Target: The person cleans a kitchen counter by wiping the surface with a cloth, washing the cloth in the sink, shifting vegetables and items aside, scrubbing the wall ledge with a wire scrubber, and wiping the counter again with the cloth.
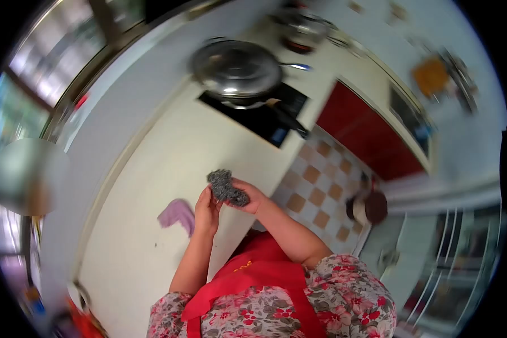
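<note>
A grey, curly steel wool scrubber (227, 187) is held between both hands over the pale countertop (135, 197). My left hand (208, 209) grips its near left side, with the fingers closed against it. From the right, my right hand (249, 195) has its fingers round the other end of the scrubber. A crumpled purple cloth (177, 215) lies on the counter just left of my left hand.
A lidded pan (238, 69) sits on the black cooktop (248, 117) ahead, its dark handle reaching over the counter edge. Farther back is a metal kettle or pot (305, 31). Red cabinet doors (363, 129) and a checkered floor (315, 191) are to the right.
</note>
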`<state>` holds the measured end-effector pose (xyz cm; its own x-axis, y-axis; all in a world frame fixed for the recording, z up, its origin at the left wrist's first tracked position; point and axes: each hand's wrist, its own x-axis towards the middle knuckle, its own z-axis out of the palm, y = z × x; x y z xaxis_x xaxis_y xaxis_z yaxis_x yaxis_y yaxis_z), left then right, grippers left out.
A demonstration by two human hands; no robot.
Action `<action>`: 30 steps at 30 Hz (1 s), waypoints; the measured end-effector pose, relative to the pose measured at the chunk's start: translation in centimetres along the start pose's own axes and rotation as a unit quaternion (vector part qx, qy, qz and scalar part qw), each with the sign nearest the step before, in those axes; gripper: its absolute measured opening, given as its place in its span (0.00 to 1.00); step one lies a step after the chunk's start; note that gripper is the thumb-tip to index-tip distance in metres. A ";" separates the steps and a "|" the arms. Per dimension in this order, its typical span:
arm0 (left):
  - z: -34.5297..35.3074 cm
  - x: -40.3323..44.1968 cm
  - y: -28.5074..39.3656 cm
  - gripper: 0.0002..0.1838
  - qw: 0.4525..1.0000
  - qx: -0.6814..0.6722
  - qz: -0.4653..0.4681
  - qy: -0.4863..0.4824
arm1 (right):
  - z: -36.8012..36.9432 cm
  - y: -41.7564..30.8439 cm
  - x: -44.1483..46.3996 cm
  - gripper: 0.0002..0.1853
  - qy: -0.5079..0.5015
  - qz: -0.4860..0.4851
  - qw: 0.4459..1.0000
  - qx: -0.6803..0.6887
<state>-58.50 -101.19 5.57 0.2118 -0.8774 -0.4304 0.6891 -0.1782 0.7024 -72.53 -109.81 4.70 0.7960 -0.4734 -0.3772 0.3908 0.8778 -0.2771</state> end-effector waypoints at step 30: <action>62.4 22.1 -44.4 0.17 0.867 0.178 -0.221 -0.410 | -38.2 -44.9 -38.9 0.16 0.120 -0.492 0.805 0.308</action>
<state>-127.66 -140.40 0.22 -0.6830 -0.6839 -0.2565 0.2895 -0.5759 0.7645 -138.73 -133.61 -1.92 -0.1234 -0.8979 -0.4226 0.9918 -0.0973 -0.0829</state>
